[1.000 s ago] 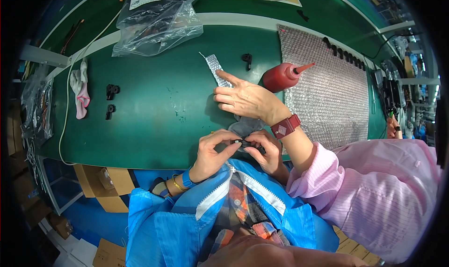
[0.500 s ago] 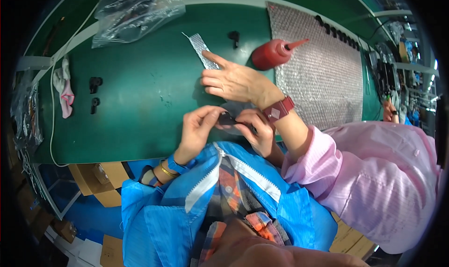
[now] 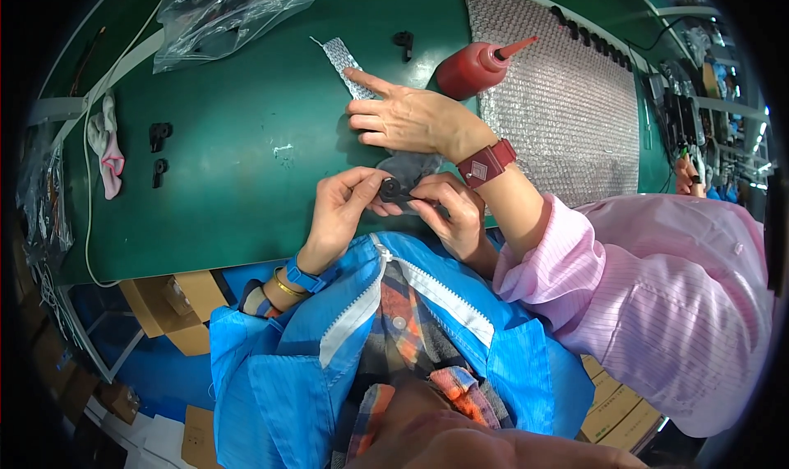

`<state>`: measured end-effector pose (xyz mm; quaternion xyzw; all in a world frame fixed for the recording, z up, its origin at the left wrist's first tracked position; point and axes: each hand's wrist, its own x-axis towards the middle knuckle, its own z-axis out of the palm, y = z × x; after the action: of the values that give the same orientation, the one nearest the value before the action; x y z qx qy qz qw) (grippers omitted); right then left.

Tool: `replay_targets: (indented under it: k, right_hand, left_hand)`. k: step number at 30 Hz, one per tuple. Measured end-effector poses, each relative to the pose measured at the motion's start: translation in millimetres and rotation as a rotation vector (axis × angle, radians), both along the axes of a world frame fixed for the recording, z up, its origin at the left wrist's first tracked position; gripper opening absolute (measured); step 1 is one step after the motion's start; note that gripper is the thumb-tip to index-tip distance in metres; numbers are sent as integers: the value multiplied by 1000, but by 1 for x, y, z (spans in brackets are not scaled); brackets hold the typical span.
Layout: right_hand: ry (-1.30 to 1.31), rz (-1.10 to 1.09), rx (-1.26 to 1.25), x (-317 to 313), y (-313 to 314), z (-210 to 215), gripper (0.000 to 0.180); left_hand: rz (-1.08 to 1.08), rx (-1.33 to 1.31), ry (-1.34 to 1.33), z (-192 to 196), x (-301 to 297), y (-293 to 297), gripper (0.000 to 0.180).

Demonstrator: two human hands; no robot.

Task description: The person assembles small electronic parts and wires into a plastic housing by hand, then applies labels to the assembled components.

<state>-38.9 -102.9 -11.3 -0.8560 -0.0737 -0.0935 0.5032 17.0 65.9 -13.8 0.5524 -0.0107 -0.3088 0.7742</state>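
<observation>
Pinching a small black plastic part [image 3: 393,191] between both hands at the near edge of the green table [image 3: 246,157]. Left hand [image 3: 341,210] closes thumb and fingers on its left side; right hand [image 3: 452,214] grips its right side. A co-worker's hand [image 3: 407,120], red wristband and pink sleeve, lies flat on the table just beyond, fingertip on a small bubble-wrap strip [image 3: 341,58]. Red squeeze bottle [image 3: 477,66] lies beside a large bubble-wrap sheet [image 3: 567,115]. Clear plastic bag [image 3: 222,13] at far left.
</observation>
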Motion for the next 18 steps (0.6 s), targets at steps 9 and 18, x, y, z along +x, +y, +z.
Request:
replay_targets:
  k: [9, 18]
  right_hand:
    - [-89, 5, -69, -2, 0, -2, 13]
    - [-87, 22, -131, -5, -3, 1, 14]
  left_hand:
    - [12, 7, -18, 0, -4, 0, 16]
    - [-26, 52, -91, 4, -4, 1, 17]
